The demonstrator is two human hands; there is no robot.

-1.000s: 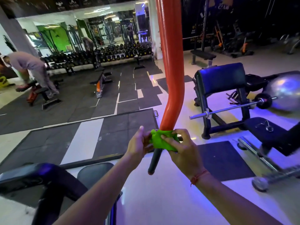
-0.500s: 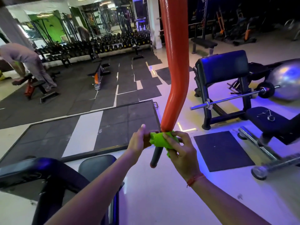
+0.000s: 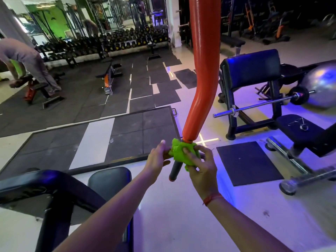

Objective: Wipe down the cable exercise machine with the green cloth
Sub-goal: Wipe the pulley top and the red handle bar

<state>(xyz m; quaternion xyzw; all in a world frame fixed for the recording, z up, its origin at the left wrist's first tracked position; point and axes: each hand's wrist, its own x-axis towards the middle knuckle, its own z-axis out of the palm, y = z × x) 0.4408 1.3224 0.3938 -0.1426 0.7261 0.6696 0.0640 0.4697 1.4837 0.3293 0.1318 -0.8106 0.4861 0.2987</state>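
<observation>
Cloth [image 3: 182,154] work is sitting at the lower end of the machine's bar [image 3: 203,70], and I am judging the job as partway at best. Going by size, the long orange bar is filling the middle of my view, running down from the top edge, bending, and ending just above my hands. Nothing on its surface is telling me whether it has been wiped or not, so I am treating most of it as possibly left to do, along with the rest of the machine, which is lying outside my view. Below the orange part, the dark grip [image 3: 175,169] is poking out under the cloth, bare at its tip.

I am bunching the green cloth around the joint where orange meets dark. My right hand [image 3: 201,163] is closing over the cloth from the near side, fingers pressing it onto the bar. My left hand [image 3: 157,155] is curling in from the other side and pinching the cloth's edge.

Against the earlier frames, the cloth is sitting at the same joint with both hands placed alike; mainly my view is drifting, with a little more of the grip showing now.
</observation>
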